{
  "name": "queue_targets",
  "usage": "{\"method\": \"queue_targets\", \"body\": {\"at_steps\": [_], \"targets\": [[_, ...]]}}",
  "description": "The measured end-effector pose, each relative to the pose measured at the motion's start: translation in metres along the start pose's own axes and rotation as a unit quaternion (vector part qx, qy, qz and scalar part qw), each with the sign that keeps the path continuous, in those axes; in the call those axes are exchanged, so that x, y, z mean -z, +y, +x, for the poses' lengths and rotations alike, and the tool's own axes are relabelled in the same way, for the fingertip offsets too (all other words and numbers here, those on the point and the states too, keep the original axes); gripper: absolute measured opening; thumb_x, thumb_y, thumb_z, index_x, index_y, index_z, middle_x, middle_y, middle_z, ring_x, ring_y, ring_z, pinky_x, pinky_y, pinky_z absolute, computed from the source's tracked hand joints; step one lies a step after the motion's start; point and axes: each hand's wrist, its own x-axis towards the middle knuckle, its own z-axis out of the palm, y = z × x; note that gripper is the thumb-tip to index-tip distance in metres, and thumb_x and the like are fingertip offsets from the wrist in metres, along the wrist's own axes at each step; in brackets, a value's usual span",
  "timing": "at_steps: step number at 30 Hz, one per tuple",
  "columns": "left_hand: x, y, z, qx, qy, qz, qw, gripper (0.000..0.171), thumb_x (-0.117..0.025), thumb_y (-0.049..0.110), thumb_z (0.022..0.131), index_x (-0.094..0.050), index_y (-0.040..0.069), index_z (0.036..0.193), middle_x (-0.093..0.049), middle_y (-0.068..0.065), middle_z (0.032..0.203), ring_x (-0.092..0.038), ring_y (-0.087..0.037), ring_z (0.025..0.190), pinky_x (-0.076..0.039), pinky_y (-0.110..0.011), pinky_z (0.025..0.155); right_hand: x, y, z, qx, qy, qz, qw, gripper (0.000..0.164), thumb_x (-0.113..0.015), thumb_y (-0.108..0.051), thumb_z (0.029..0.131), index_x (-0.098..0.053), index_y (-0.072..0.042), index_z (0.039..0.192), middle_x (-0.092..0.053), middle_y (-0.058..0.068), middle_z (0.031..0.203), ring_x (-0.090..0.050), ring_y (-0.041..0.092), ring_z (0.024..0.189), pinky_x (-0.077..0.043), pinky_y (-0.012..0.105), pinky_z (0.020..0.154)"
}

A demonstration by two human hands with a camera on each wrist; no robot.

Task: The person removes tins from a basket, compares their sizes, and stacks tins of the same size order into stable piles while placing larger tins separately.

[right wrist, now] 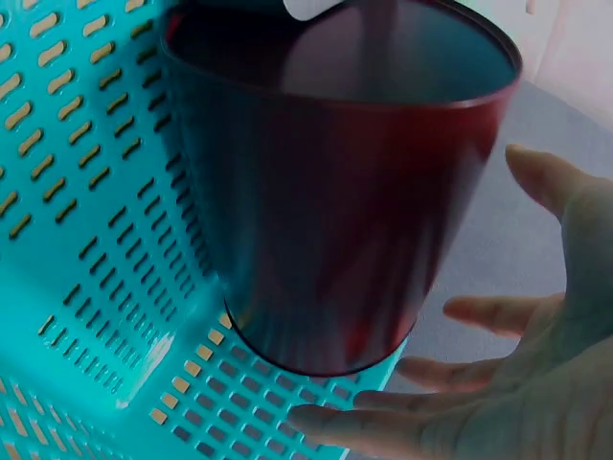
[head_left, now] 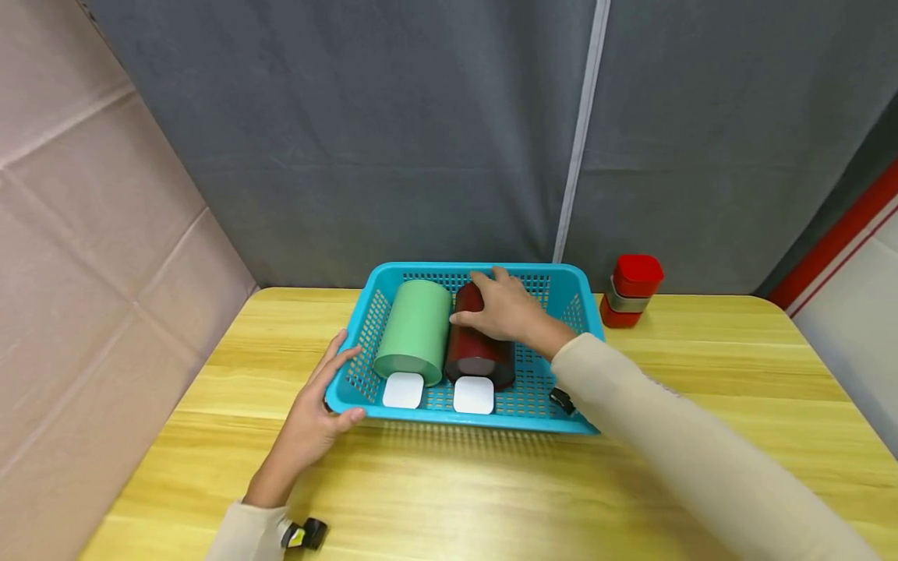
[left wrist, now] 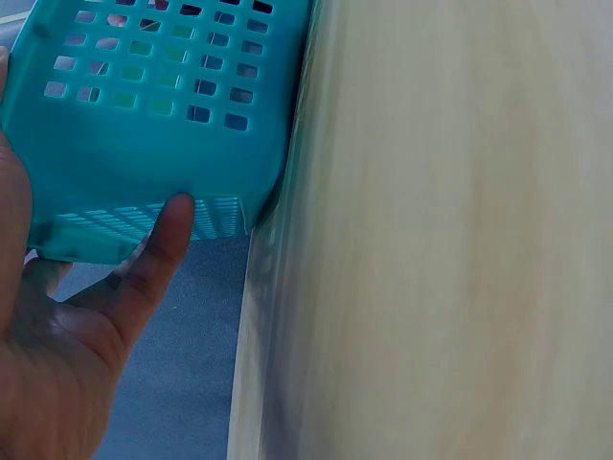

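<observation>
Green can (head_left: 415,323), maroon can (head_left: 475,347) in basket (head_left: 526,423) | red-grey jar (head_left: 631,296) outside, right | my left hand (head_left: 312,421), right hand (head_left: 510,308) both wide

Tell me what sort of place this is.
Probably a screened-off work area, perhaps for staging: gray fabric hangs behind the wood-grained table, and a creased pink sheet stands along the left.

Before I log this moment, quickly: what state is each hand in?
Left hand: open, fingers spread against the blue basket.
Right hand: open, at the dark red canister, not holding it.
</observation>
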Motion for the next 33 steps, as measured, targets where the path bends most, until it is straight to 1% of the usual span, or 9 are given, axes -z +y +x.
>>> {"method": "queue_targets", "body": {"at_steps": [3,7,10,12,16,23,26,30,33], "targets": [[0.000,0.000,0.000,0.002,-0.001,0.000,1.0000,0.086,-0.085,0.008,0.081,-0.048,0.019,0.157,-0.014,-0.003,0.178,-0.023,-0.048,0.157,-0.041,-0.005,0.102,-0.004,-0.002,0.001,-0.011,0.002,-0.012,1.000,0.090,-0.068,-0.055,0.096,-0.031,-0.012,0.166,-0.023,0.024,0.171,-0.030,0.050,0.153,-0.044,0.067,0.112],[-0.001,0.000,0.001,0.006,-0.002,0.000,1.0000,0.085,-0.085,0.008,0.081,-0.048,0.020,0.157,-0.014,-0.006,0.177,-0.023,-0.047,0.157,-0.041,-0.005,0.101,-0.010,-0.002,0.002,-0.024,0.005,-0.027,0.999,0.091,-0.067,-0.059,0.095,-0.031,-0.016,0.166,-0.024,0.023,0.169,-0.037,0.053,0.147,-0.051,0.064,0.104],[-0.001,0.000,0.001,0.004,-0.002,0.000,1.0000,0.085,-0.085,0.008,0.081,-0.048,0.019,0.157,-0.014,-0.008,0.177,-0.023,-0.048,0.157,-0.041,-0.005,0.101,-0.014,-0.003,0.004,-0.032,0.003,-0.041,0.999,0.093,-0.066,-0.062,0.095,-0.028,-0.019,0.167,-0.020,0.023,0.171,-0.038,0.056,0.145,-0.050,0.065,0.105],[-0.002,0.000,0.001,0.002,-0.002,0.000,1.0000,0.085,-0.085,0.008,0.081,-0.048,0.019,0.157,-0.014,-0.007,0.177,-0.023,-0.049,0.157,-0.041,-0.004,0.101,-0.016,-0.003,0.005,-0.035,0.002,-0.048,0.998,0.094,-0.066,-0.063,0.095,-0.026,-0.019,0.168,-0.017,0.024,0.172,-0.042,0.057,0.142,-0.051,0.064,0.104],[-0.001,0.001,0.001,0.002,-0.003,-0.003,1.0000,0.085,-0.085,0.007,0.081,-0.048,0.018,0.157,-0.014,-0.005,0.177,-0.023,-0.049,0.156,-0.041,-0.004,0.101,-0.019,-0.004,0.006,-0.035,0.003,-0.055,0.998,0.096,-0.067,-0.063,0.094,-0.025,-0.019,0.168,-0.016,0.024,0.172,-0.054,0.053,0.131,-0.054,0.060,0.100],[-0.001,0.003,0.001,0.008,-0.002,-0.001,1.0000,0.085,-0.085,0.007,0.082,-0.048,0.019,0.157,-0.014,-0.006,0.177,-0.025,-0.047,0.156,-0.042,-0.005,0.101,-0.022,-0.009,0.007,-0.036,-0.005,-0.063,0.997,0.097,-0.067,-0.063,0.094,-0.023,-0.019,0.168,-0.016,0.028,0.171,-0.065,0.048,0.116,-0.054,0.057,0.101],[-0.002,0.002,0.001,0.008,-0.003,-0.005,1.0000,0.085,-0.085,0.007,0.082,-0.047,0.018,0.157,-0.014,-0.006,0.177,-0.025,-0.047,0.156,-0.042,-0.005,0.101,-0.024,-0.010,0.008,-0.037,-0.002,-0.067,0.997,0.094,-0.067,-0.061,0.095,-0.025,-0.019,0.168,-0.016,0.029,0.170,-0.068,0.045,0.110,-0.055,0.056,0.100],[-0.003,0.002,0.001,0.003,-0.003,-0.009,1.0000,0.085,-0.084,0.006,0.082,-0.047,0.016,0.157,-0.014,-0.007,0.177,-0.025,-0.049,0.156,-0.042,-0.006,0.101,-0.025,-0.011,0.010,-0.041,0.000,-0.063,0.997,0.092,-0.068,-0.058,0.096,-0.025,-0.019,0.168,-0.017,0.030,0.170,-0.066,0.046,0.114,-0.053,0.057,0.103],[-0.003,0.002,0.001,0.003,-0.003,-0.009,1.0000,0.085,-0.084,0.006,0.082,-0.047,0.015,0.157,-0.014,-0.008,0.177,-0.025,-0.050,0.155,-0.042,-0.006,0.101,-0.026,-0.012,0.010,-0.043,0.002,-0.060,0.997,0.092,-0.068,-0.057,0.095,-0.025,-0.019,0.168,-0.018,0.029,0.169,-0.066,0.046,0.113,-0.053,0.057,0.102]]}}
